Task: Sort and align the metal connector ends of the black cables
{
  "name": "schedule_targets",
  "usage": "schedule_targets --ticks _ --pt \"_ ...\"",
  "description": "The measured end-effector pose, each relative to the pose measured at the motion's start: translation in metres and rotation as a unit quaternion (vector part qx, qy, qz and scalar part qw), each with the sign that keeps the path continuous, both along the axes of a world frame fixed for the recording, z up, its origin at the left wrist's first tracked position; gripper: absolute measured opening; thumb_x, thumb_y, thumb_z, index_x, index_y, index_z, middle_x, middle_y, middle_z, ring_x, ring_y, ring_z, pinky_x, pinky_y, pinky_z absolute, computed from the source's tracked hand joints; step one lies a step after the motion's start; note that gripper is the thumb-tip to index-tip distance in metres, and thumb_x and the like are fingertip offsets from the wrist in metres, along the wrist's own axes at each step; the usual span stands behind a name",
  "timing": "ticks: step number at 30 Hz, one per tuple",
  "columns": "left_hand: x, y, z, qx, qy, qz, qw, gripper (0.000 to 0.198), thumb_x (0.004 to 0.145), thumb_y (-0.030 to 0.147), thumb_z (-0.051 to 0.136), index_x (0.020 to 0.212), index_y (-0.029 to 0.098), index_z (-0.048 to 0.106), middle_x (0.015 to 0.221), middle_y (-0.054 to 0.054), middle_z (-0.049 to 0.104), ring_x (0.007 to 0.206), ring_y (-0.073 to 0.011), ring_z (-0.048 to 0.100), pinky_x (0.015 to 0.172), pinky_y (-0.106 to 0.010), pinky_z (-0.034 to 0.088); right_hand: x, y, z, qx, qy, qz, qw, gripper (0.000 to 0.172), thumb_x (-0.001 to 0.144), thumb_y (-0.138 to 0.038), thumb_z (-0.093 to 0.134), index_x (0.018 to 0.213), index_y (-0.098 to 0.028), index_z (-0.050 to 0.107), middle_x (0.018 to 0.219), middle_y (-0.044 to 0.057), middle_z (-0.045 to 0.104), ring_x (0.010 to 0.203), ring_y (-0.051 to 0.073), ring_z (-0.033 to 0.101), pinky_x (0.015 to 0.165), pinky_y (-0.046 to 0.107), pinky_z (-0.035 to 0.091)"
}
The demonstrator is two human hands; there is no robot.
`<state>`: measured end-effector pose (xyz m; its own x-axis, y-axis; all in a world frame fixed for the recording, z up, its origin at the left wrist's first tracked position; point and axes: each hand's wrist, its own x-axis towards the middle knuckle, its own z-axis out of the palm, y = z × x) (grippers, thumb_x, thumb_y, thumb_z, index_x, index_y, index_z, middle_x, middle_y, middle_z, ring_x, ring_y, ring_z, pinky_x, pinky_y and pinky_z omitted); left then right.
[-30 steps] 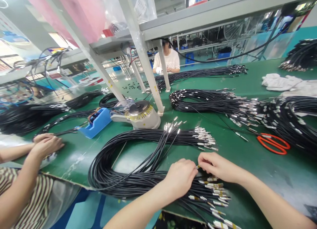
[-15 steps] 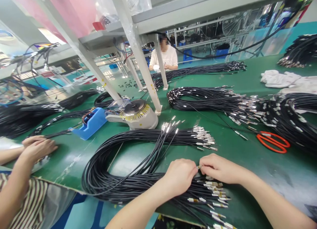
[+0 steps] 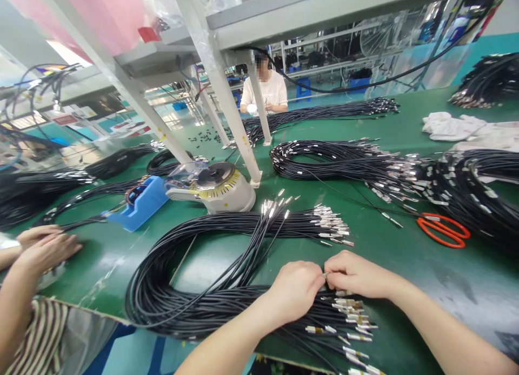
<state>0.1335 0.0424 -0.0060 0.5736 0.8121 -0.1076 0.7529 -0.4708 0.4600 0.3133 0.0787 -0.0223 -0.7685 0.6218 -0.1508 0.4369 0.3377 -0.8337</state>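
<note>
Head view: small silvery cable end (image 3: pixel 326 275) at the fingertips, between both hands. Left hand (image 3: pixel 297 289) pinches it; right hand (image 3: pixel 352 273) pinches it from the other side, exact grip partly hidden. Black cable bundle (image 3: pixel 219 310) passes under left hand, U-bend to its left; metal tips (image 3: pixel 353 320) fan out just below right hand. Orange handles (image 3: pixel 444 230) beyond right hand, rightward. Round white machine (image 3: pixel 227 194), blue holder (image 3: pixel 140 208) beyond left hand, leftward. Green table (image 3: pixel 385 232) under bundle. Co-worker's hands (image 3: pixel 51 249) far left.

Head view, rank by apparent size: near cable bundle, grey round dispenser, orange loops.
1. Near cable bundle (also nearest the camera)
2. Grey round dispenser
3. Orange loops
</note>
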Motion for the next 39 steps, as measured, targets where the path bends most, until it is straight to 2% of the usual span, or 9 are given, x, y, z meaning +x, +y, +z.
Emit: schedule_targets --ticks 7,9,13,15,20,24,26,29,39 --pt "-0.039 0.009 0.018 -0.014 -0.239 0.153 0.959 0.027 0.083 0.024 0.048 0.059 0.017 0.058 0.067 -0.001 0.062 0.069 -0.0134 0.056 0.068 -0.023 0.041 0.010 -0.004 0.014 0.038 -0.040 0.052 0.997 0.012 0.071 -0.011 0.051 0.072 -0.015 0.062 0.069 -0.001 0.057 0.060 0.011 0.049 0.055 0.019 0.036" --pt "-0.064 0.015 0.029 -0.008 -0.351 0.241 0.905 0.022 0.081 0.026 0.052 0.063 0.016 0.059 0.067 -0.001 0.062 0.053 -0.0090 0.051 0.053 -0.020 0.040 0.012 -0.006 0.015 0.064 -0.051 0.066 0.994 0.013 0.070 -0.008 0.051 0.071 -0.016 0.062 0.074 0.000 0.057 0.064 0.012 0.050 0.059 0.020 0.038" --pt "-0.116 0.028 0.050 0.119 -0.551 0.392 0.727 0.017 0.078 0.032 0.056 0.077 0.015 0.056 0.064 0.002 0.057 0.036 -0.0026 0.032 0.033 -0.015 0.023 0.012 -0.008 0.016 0.094 -0.056 0.087 0.990 0.015 0.072 -0.006 0.048 0.064 -0.016 0.057 0.071 -0.001 0.053 0.062 0.011 0.048 0.059 0.020 0.037" --pt "-0.129 0.033 0.055 0.164 -0.563 0.410 0.699 0.019 0.077 0.032 0.057 0.081 0.014 0.055 0.070 0.000 0.058 0.039 -0.0030 0.037 0.035 -0.015 0.030 0.012 -0.008 0.018 0.098 -0.052 0.080 0.991 0.016 0.074 -0.007 0.047 0.064 -0.016 0.056 0.070 -0.001 0.053 0.061 0.011 0.046 0.059 0.020 0.037" --pt "-0.088 0.027 0.043 0.097 -0.411 0.353 0.835 0.053 0.074 0.025 0.059 0.123 0.023 0.038 0.127 -0.009 0.042 0.073 -0.0103 0.059 0.063 -0.025 0.050 0.021 -0.005 0.027 0.048 -0.081 0.018 0.995 0.010 0.074 -0.016 0.051 0.069 -0.015 0.059 0.064 -0.002 0.053 0.055 0.010 0.042 0.050 0.019 0.031" --pt "-0.022 0.004 0.029 -0.018 -0.212 0.090 0.973 0.018 0.082 0.027 0.049 0.096 0.021 0.060 0.093 -0.002 0.063 0.076 -0.0134 0.058 0.068 -0.023 0.044 0.027 -0.003 0.031 0.041 -0.046 -0.008 0.998 0.010 0.074 -0.017 0.050 0.068 -0.015 0.058 0.060 -0.003 0.050 0.055 0.010 0.041 0.050 0.019 0.031" --pt "0.002 -0.003 0.025 -0.026 -0.130 0.023 0.991 0.020 0.086 0.027 0.045 0.079 0.020 0.062 0.075 0.000 0.064 0.071 -0.0135 0.057 0.065 -0.023 0.041 0.029 -0.002 0.033 0.036 -0.030 -0.017 0.999 0.010 0.073 -0.015 0.050 0.068 -0.015 0.057 0.060 -0.003 0.051 0.056 0.010 0.042 0.050 0.019 0.032" --pt "0.018 -0.006 0.020 0.003 -0.075 0.030 0.997 0.027 0.088 0.026 0.041 0.068 0.019 0.057 0.066 0.002 0.061 0.063 -0.0127 0.054 0.059 -0.022 0.036 0.031 -0.003 0.037 0.026 -0.024 -0.015 0.999 0.012 0.075 -0.016 0.048 0.068 -0.015 0.059 0.060 -0.002 0.054 0.055 0.010 0.046 0.050 0.019 0.035" --pt "0.024 -0.002 0.014 0.008 0.017 -0.002 1.000 0.030 0.093 0.031 0.029 0.075 0.021 0.050 0.072 0.000 0.062 0.067 -0.0170 0.057 0.059 -0.025 0.036 0.038 -0.002 0.035 0.023 -0.062 -0.005 0.998 0.023 0.079 -0.015 0.043 0.067 -0.014 0.062 0.057 0.000 0.059 0.051 0.011 0.053 0.049 0.019 0.039"
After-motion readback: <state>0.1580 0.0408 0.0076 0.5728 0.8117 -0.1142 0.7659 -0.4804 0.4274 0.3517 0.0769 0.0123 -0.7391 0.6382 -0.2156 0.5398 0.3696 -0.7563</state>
